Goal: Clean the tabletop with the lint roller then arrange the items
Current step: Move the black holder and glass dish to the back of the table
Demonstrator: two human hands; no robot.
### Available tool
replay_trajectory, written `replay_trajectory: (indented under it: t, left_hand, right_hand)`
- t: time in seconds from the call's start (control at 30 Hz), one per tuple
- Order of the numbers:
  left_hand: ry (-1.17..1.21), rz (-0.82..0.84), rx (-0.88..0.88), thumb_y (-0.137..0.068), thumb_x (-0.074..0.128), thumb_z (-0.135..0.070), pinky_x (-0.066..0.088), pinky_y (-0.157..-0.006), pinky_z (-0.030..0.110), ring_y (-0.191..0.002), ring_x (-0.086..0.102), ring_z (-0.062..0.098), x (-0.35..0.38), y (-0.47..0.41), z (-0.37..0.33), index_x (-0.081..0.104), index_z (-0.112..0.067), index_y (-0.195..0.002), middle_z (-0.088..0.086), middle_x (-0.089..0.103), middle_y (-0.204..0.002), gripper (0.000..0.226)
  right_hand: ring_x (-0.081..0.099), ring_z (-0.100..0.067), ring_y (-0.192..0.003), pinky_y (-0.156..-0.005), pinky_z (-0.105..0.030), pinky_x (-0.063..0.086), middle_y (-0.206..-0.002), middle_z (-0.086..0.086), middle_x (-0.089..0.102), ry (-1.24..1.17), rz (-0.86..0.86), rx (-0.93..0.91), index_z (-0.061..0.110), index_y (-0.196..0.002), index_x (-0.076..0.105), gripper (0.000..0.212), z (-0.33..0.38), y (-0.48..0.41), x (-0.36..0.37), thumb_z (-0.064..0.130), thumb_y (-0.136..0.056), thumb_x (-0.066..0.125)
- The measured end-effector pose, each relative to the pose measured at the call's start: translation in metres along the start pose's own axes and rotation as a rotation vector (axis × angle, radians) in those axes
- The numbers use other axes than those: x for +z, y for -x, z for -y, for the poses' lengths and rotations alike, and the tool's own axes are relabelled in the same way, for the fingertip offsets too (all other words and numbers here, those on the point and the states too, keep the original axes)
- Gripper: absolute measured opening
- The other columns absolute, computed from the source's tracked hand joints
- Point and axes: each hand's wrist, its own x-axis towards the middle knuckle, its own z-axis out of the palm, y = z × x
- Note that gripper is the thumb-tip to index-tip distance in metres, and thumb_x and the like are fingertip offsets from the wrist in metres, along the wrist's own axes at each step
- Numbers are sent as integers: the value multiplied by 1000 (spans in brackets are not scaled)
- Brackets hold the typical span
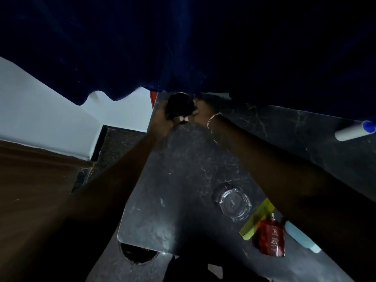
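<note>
both arms reach far; left hand (162, 119) and right hand (200, 110) grip a dark round container (179, 104) at the far table edge (154, 110). lint roller (354, 131) lies far right, well apart.

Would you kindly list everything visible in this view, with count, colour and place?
Table: one, black marble, centre.
Jar: one, dark, far table edge, held in both hands.
Lint roller: one, white with blue end, far right on table.
Ashtray: one, clear glass, near right.
Comb: one, yellow-green, beside ashtray.
Bottle: one, red, lying beside comb.
Tube: one, pale blue, right of bottle.
Curtain: one, dark blue, top.
Bracelet: one, gold, right wrist.
Left hand: on jar.
Right hand: on jar.
</note>
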Motion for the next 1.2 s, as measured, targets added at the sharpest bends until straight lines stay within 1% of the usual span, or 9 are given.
replay_trajectory:
  t: [0.13, 0.3, 0.47, 0.6, 0.73, 0.87, 0.97, 1.07, 1.2]
  left_hand:
    - [-6, -41, -19, -82, 84, -24, 39, -101, 23, -121, 54, 5, -7, -20, 13, 37, -30, -155, -1, 63, -142, 87]
    - [28, -60, -58, -80, 85, -34, 44, -107, 30, -127, 58, 15, -8, -34, 24, 40, -28, -153, 0, 62, -143, 86]
    - [12, -47, -57, -82, 84, -35, 43, -115, 39, -134, 56, 22, -10, -36, 20, 37, -27, -155, 2, 59, -147, 87]
    - [49, -65, -73, -84, 82, -35, 45, -99, 16, -118, 60, 6, -10, -24, 17, 37, -30, -154, -7, 62, -143, 83]
    - [75, -73, -71, -84, 82, -33, 47, -106, 28, -123, 60, 9, -5, -1, 15, 41, -26, -151, -6, 64, -140, 79]
    - [86, -46, -20, -84, 81, -37, 49, -95, 10, -115, 59, -14, 4, 38, 11, 42, -36, -147, -35, 60, -126, 75]
    - [114, -28, -43, -84, 82, -36, 52, -106, 31, -123, 60, 0, 22, 72, 13, 44, -28, -148, -14, 62, -136, 74]
    - [120, 22, -36, -89, 79, -33, 46, -102, 10, -118, 50, -26, 48, 114, 11, 38, -24, -155, -22, 52, -148, 78]
    - [177, 104, -55, -88, 78, -35, 45, -117, 44, -141, 48, 7, 91, 174, 10, 39, -24, -155, -13, 44, -156, 78]
  right_hand:
    - [67, -26, -110, -99, -39, 54, -121, -12, 69, 65, 19, -1, 7, -130, 56, 63, 1, -30, 7, 12, -74, 84]
    - [65, -15, -96, -84, -25, 48, -117, -7, 71, 134, 9, -46, 10, -127, 59, 60, 2, -48, 7, 16, -73, 84]
    - [66, -21, -105, -97, -38, 54, -122, -9, 68, 87, 37, -26, 8, -132, 53, 66, -1, -52, 9, 13, -74, 84]
    - [59, -27, -121, -103, -36, 48, -134, -10, 61, 99, 17, -11, 13, -145, 41, 81, -5, -45, 9, 16, -75, 82]
    - [42, -31, -141, -114, -39, 37, -153, -13, 42, 123, -3, 17, 15, -157, 19, 98, -14, -27, 5, 20, -80, 80]
    - [38, -30, -144, -117, -46, 36, -159, -10, 35, 73, -41, 32, 19, -159, 16, 101, -24, 14, 0, 23, -81, 80]
    - [39, -27, -144, -117, -46, 37, -159, -9, 34, 8, -52, 36, 20, -158, 18, 98, -40, 60, -3, 25, -82, 79]
    - [46, -27, -139, -113, -47, 42, -155, -11, 41, -39, -98, 19, 17, -158, 22, 95, -62, 113, -5, 18, -82, 79]
    - [51, -31, -134, -106, -51, 47, -152, -13, 44, 7, -122, 70, 18, -157, 24, 92, -100, 188, -5, 25, -83, 78]
